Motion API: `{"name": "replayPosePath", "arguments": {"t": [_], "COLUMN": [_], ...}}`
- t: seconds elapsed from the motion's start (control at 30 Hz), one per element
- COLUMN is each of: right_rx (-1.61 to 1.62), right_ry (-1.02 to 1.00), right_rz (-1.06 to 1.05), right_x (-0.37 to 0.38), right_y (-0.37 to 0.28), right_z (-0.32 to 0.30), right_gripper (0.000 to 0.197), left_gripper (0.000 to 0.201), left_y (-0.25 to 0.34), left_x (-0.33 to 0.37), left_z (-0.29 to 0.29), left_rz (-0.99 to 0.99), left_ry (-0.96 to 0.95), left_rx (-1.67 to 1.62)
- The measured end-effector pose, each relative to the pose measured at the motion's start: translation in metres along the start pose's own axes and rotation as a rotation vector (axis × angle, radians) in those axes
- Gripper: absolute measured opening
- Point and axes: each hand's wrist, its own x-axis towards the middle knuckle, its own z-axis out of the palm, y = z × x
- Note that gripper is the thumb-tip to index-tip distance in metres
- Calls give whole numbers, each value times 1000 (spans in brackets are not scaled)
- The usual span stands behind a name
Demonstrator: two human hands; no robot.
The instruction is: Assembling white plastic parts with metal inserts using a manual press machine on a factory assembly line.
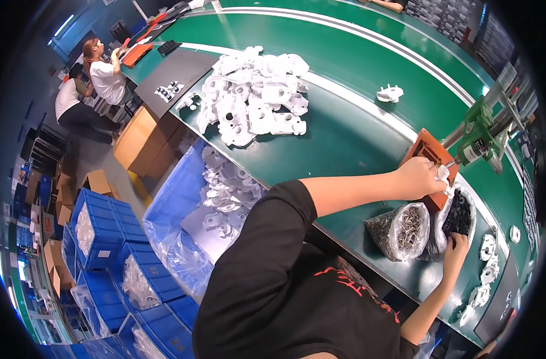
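My left hand (419, 178) is closed at the orange fixture (430, 148), beneath a green bench press (478, 137). A small white plastic part (444, 175) shows at its fingertips; the rest of the part is hidden. My right hand (457, 246) is at the mouth of a clear bag of small black parts (458, 216), its fingers bent together at the bag's near edge. Whatever those fingers hold is too small to make out. Beside that bag stands a clear bag of metal screws (409, 230).
A large heap of white plastic parts (249, 99) lies on the green bench toward the left. Single white parts (487, 272) line the right side. A blue-lined bin (171, 215) and blue crates (102, 233) stand below. Two people (105, 81) work at far left.
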Motion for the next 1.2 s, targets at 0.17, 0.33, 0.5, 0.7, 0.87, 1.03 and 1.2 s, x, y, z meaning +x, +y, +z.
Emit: {"name": "replayPosePath", "arguments": {"t": [0.17, 0.33, 0.5, 0.7, 0.87, 1.03, 1.2], "right_rx": [3, 54, 104, 153, 274, 319, 351], "right_ry": [-4, 25, 24, 51, 64, 162, 210], "right_rz": [35, -37, -13, 23, 192, 173, 180], "right_x": [5, 8, 7, 8, 4, 2, -3], "right_y": [4, -3, -4, -2, 11, 20, 24], "right_z": [2, 0, 1, 7, 11, 17, 19], "right_gripper": [11, 13, 13, 12, 14, 15, 16], "left_gripper": [8, 9, 8, 9, 10, 11, 12], "left_y": [0, -25, -25, -28, -29, -32, -32], "left_x": [8, 1, 1, 2, 0, -1, -7], "left_z": [23, 47, 49, 45, 53, 52, 48], "left_rz": [-9, -101, -71, -58, -21, -14, -83], "left_ry": [-92, -111, 74, -2, 79, 56, -81], "left_rx": [200, 18, 109, 187, 178, 160, 89]}}
